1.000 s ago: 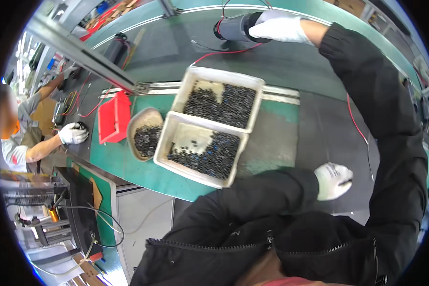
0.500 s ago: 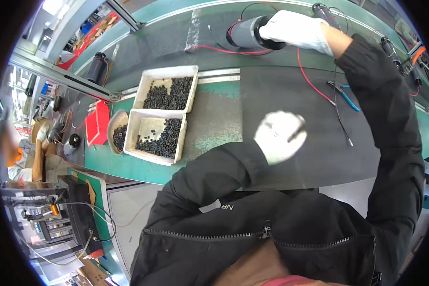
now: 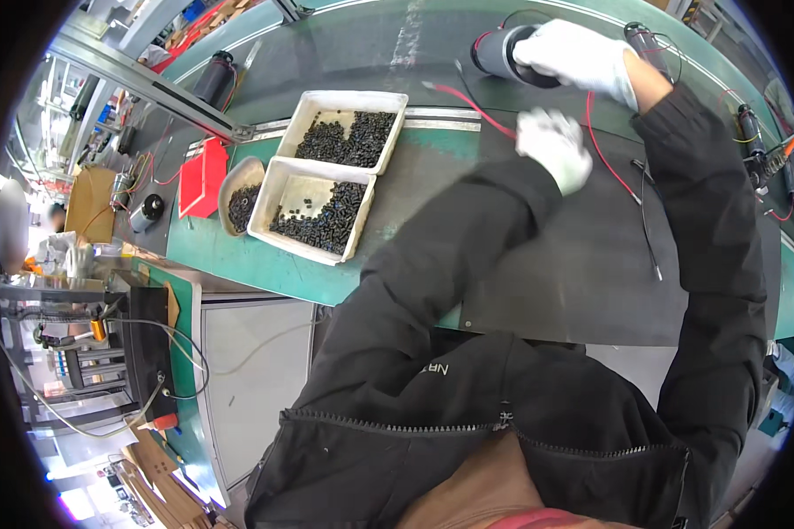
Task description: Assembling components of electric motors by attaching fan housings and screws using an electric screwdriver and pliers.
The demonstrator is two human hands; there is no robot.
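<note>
White-gloved, my right hand (image 3: pixel 578 57) is clamped over the top of a dark cylindrical motor (image 3: pixel 500 51) that lies on its side at the far edge of the grey mat (image 3: pixel 582 264). Its long axis runs roughly left to right in the head view, with the round end face turned toward my left and slightly toward me. My left hand (image 3: pixel 554 148), also in a white glove, hovers just nearer than the motor with the fingers curled loosely; I think it holds nothing, though the glove is blurred and I cannot be sure whether it pinches the red wire (image 3: pixel 468 104) that runs from the motor across the mat beside it.

Left of the hands, well apart from the motor, sit two white trays of small black parts: the far tray (image 3: pixel 313 110) and the near tray (image 3: pixel 265 207), touching end to end, with a small oval dish (image 3: pixel 232 181) of the same parts just beside the near one and a red box (image 3: pixel 203 176) further left (all on the green bench (image 3: pixel 238 256)). A second black motor (image 3: pixel 213 78) lies beyond them near the metal rail (image 3: pixel 150 84).

Between the trays and my left sleeve the mat is bare. To my right, a thin black cable (image 3: pixel 646 212) crosses the mat, and more motors with wires crowd the far right rim.
</note>
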